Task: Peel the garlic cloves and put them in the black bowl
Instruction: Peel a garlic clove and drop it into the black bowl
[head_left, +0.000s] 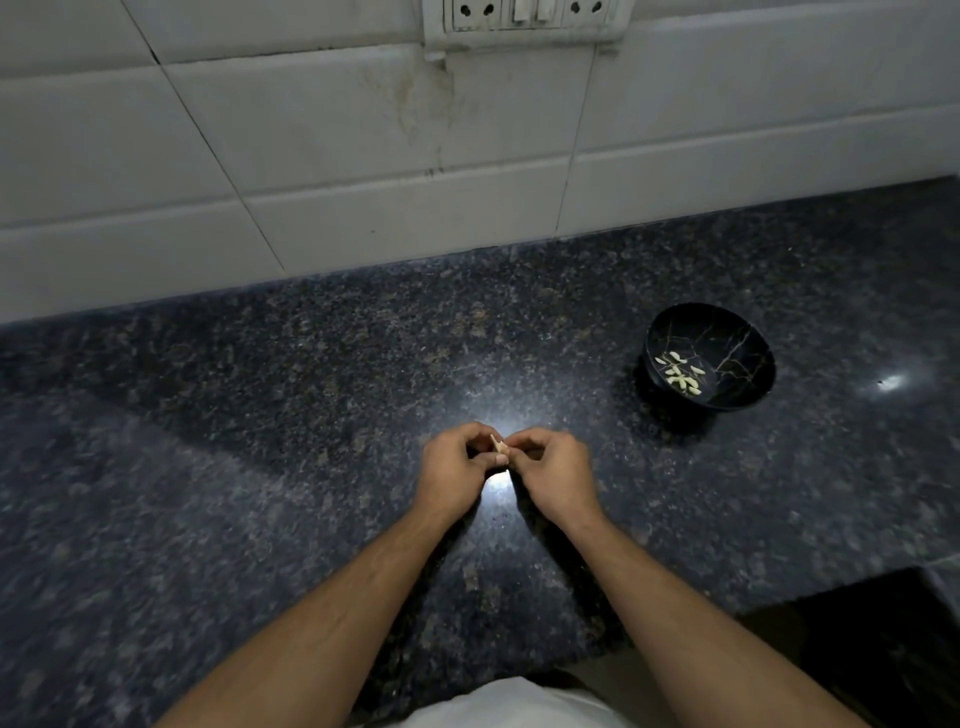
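Both my hands meet over the middle of the dark granite counter. My left hand (454, 470) and my right hand (553, 473) pinch one small garlic clove (500, 448) between their fingertips; a pale flap of skin sticks up from it. Most of the clove is hidden by my fingers. The black bowl (748, 353) with thin gold veins stands to the right and farther back, well apart from my hands. Several peeled pale cloves (681, 374) lie at its bottom.
The speckled granite counter (260, 441) runs back to a white tiled wall (311, 156) with a switch-and-socket plate (524, 21) at the top. The counter's front edge drops off at the lower right (831, 597). Light glares on the stone below my hands.
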